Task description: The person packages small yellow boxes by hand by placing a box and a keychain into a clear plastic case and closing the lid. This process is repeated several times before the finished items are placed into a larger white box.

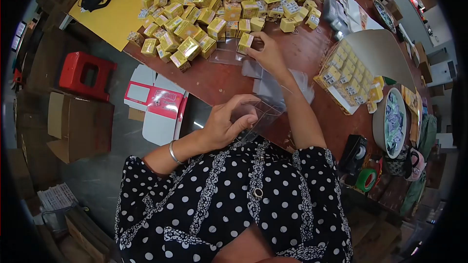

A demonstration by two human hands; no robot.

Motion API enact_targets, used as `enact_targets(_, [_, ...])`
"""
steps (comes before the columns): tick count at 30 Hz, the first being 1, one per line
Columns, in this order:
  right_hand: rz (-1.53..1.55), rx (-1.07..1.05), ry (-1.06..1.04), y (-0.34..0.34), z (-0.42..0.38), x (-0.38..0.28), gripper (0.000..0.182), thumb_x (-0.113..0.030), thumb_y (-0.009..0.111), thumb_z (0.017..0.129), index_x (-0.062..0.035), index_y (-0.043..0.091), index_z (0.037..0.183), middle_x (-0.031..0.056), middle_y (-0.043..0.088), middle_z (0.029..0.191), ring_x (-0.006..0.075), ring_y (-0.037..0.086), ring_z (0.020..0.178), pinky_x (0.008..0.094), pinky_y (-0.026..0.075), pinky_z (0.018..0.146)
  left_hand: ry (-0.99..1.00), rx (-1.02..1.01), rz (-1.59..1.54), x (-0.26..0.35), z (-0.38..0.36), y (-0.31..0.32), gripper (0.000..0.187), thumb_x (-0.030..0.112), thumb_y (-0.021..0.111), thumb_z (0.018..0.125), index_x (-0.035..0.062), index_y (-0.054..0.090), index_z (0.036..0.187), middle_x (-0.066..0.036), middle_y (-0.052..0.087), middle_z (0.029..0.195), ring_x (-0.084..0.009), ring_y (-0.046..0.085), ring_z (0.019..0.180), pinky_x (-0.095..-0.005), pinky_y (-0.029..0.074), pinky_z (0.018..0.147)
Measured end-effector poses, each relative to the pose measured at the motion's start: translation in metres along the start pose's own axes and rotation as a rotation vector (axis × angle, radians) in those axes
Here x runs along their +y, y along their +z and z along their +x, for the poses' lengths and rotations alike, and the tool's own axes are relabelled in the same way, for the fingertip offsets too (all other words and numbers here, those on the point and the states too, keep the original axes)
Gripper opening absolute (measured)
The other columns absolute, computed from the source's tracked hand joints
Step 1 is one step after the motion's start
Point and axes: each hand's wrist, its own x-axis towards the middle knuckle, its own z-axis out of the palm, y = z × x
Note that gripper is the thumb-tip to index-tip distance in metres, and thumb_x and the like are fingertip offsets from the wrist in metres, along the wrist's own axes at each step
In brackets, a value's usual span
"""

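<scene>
Table [219, 82], red-brown and scuffed, bore a large heap of yellow boxes [195, 24] at its far side. The right hand [267, 53] gripped one small yellow box [244, 43] between thumb and fingers, at the heap's near edge. The left hand [226, 124], a silver bracelet [174, 153] at its wrist, was curled around a clear plastic case [269, 113], close in front of the person's body. Clear plastic pieces [268, 87] lay between the two hands on the tabletop. To the right stood a tray of small yellow packs [345, 75], and beyond it, further right, a basin [380, 122] full of wrapped packets [394, 122]. A black tape dispenser [353, 154] and a green tape roll [365, 180] sat near the basin, toward the person. A red stool [78, 75] stood on the floor at left, just beside an open cardboard box [87, 129]
</scene>
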Motion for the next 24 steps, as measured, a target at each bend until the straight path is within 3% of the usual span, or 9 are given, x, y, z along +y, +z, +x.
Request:
enact_targets(2, [0.285,-0.023,0.099,-0.019,-0.009,-0.031,0.048,-0.015,0.083,0.081,-0.0002,0.061,0.121,0.0117,0.073,0.107,0.0178,0.07,0.099,0.0318,0.056,0.086,0.002,0.01,-0.005,-0.001,0.0,0.0,0.039,0.018,0.062,0.103,-0.0023,0.051,0.134,-0.004,0.067,0.091,-0.0097,0.063,0.075,-0.0257,0.054,0.07])
enact_targets(5, [0.309,0.004,0.111,-0.064,-0.039,-0.078,0.041,-0.013,0.081,0.086,0.0011,0.061,0.12,0.0087,0.073,0.105,0.0114,0.068,0.095,0.0279,0.055,0.083,-0.088,0.046,-0.116,0.001,0.002,0.0,0.036,0.017,0.057,0.106,-0.003,0.049,0.135,-0.005,0.066,0.092,-0.01,0.061,0.074,-0.0256,0.053,0.071])
enact_targets(9, [0.476,0.065,0.118,-0.118,-0.094,-0.081,0.031,-0.016,0.074,0.094,0.0001,0.063,0.119,0.0049,0.072,0.101,0.0093,0.066,0.091,0.0259,0.056,0.078,-0.206,0.021,-0.224,-0.003,0.003,0.002,0.042,0.026,0.048,0.108,-0.0046,0.048,0.136,-0.009,0.066,0.095,-0.0129,0.065,0.077,-0.0257,0.054,0.071])
enact_targets(12, [0.381,0.038,0.289,-0.151,-0.143,-0.088,0.033,-0.025,0.063,0.102,-0.0002,0.062,0.123,0.0027,0.068,0.106,0.0081,0.064,0.095,0.0241,0.052,0.086,-0.272,-0.014,-0.243,-0.006,0.003,0.012,0.052,0.036,0.044,0.106,-0.0052,0.049,0.137,-0.01,0.065,0.096,-0.0152,0.066,0.076,-0.0264,0.055,0.071])
enact_targets(15, [0.341,0.108,0.255,-0.17,-0.184,-0.089,0.035,-0.03,0.06,0.104,0.0005,0.064,0.121,0.0025,0.068,0.106,0.0089,0.064,0.094,0.0248,0.053,0.078,-0.308,-0.042,-0.219,-0.009,0.002,0.022,0.057,0.039,0.043,0.103,-0.005,0.05,0.137,-0.011,0.065,0.1,-0.0169,0.067,0.079,-0.0285,0.056,0.074])
enact_targets(18, [0.417,0.172,0.451,-0.184,-0.216,-0.083,0.038,-0.034,0.063,0.102,0.0023,0.065,0.113,0.0056,0.071,0.1,0.0113,0.067,0.085,0.0263,0.054,0.067,-0.319,-0.084,-0.293,-0.013,0.003,0.031,0.052,0.034,0.048,0.102,-0.0046,0.051,0.138,-0.013,0.064,0.111,-0.0201,0.068,0.094,-0.0333,0.057,0.085])
enact_targets(20, [-0.224,0.141,0.744,-0.19,-0.228,-0.087,0.044,-0.041,0.065,0.099,0.0027,0.065,0.106,0.009,0.071,0.087,0.0145,0.069,0.071,0.0284,0.054,0.058,-0.33,-0.103,-0.314,-0.016,0.004,0.038,0.05,0.031,0.052,0.102,-0.0044,0.051,0.137,-0.013,0.064,0.112,-0.0206,0.068,0.097,-0.0339,0.056,0.088])
enact_targets(24, [-0.506,0.182,0.795,-0.185,-0.248,-0.075,0.05,-0.047,0.067,0.097,0.0022,0.063,0.103,0.0111,0.068,0.075,0.0154,0.066,0.06,0.0277,0.052,0.055,-0.328,-0.132,-0.357,-0.014,0.005,0.05,0.045,0.02,0.067,0.099,-0.004,0.052,0.134,-0.013,0.065,0.115,-0.0219,0.067,0.108,-0.034,0.054,0.096])
